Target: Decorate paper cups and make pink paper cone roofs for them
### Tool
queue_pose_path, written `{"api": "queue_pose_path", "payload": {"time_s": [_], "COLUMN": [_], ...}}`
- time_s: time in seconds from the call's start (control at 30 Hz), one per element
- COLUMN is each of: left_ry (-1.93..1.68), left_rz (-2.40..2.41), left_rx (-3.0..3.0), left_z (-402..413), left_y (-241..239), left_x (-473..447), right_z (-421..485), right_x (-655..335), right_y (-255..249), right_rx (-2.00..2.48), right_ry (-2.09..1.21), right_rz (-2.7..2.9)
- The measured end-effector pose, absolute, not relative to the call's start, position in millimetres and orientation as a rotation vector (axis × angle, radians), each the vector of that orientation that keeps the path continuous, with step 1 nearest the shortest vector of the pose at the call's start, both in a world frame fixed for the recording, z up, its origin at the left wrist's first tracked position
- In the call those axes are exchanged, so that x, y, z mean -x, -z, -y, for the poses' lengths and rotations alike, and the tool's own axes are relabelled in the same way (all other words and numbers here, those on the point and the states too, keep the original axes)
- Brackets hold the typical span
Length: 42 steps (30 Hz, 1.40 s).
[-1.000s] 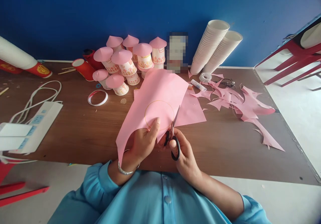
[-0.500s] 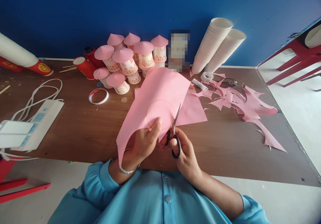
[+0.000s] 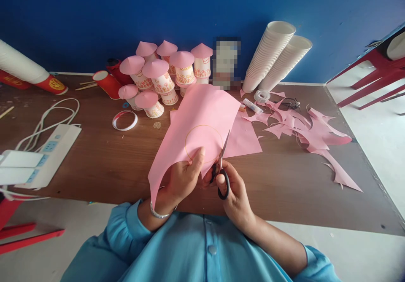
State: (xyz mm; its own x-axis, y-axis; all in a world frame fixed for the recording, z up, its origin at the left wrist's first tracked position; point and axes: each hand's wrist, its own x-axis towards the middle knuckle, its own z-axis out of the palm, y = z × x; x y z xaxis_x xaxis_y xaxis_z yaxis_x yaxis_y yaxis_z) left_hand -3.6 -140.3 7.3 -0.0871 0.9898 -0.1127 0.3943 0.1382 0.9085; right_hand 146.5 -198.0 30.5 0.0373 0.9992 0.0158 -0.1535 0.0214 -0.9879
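My left hand (image 3: 186, 176) grips a sheet of pink paper (image 3: 202, 109), thumb on top and fingers hidden beneath. A circle is drawn on the sheet, and the near edge has a curved cut. My right hand (image 3: 236, 193) holds scissors (image 3: 223, 181) with black handles, the thumb and fingers in the loops. Their blade lies at the sheet's right edge, close beside the circle; the other blade is hidden by the paper. Beneath the held sheet, more pink paper (image 3: 245, 141) lies on the table.
Paper-cup houses (image 3: 163, 81) with pink cone roofs stand at the back. Stacked white cups (image 3: 270, 56) lean on the blue wall. Pink scraps (image 3: 303, 126), a glue stick (image 3: 253, 106) and clear tape (image 3: 261, 96) lie right. A tape roll (image 3: 125, 121) and power strip (image 3: 52, 155) lie left.
Both hands, the paper and the scissors keep nearly the same place. The whole view has shifted very slightly.
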Motion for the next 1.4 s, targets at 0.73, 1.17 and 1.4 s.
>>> {"api": "queue_pose_path", "payload": {"time_s": [0.73, 1.17, 1.4], "left_ry": [-1.013, -0.947, -0.997], "left_rz": [-1.407, -1.422, -1.462], "left_rx": [-1.482, -1.336, -1.349], "left_z": [132.3, 132.7, 132.4], "left_y": [-51.9, -59.8, -58.8], "left_x": [-17.9, -19.7, -17.3], "right_z": [200.7, 203.5, 204.2], "right_x": [-149.7, -152.6, -155.5], "right_y": [-33.8, -31.4, -31.9], "right_rx": [1.127, 1.13, 1.123], "right_ry": [-1.299, -1.359, -1.373], "right_rz": [1.02, 0.927, 0.922]}}
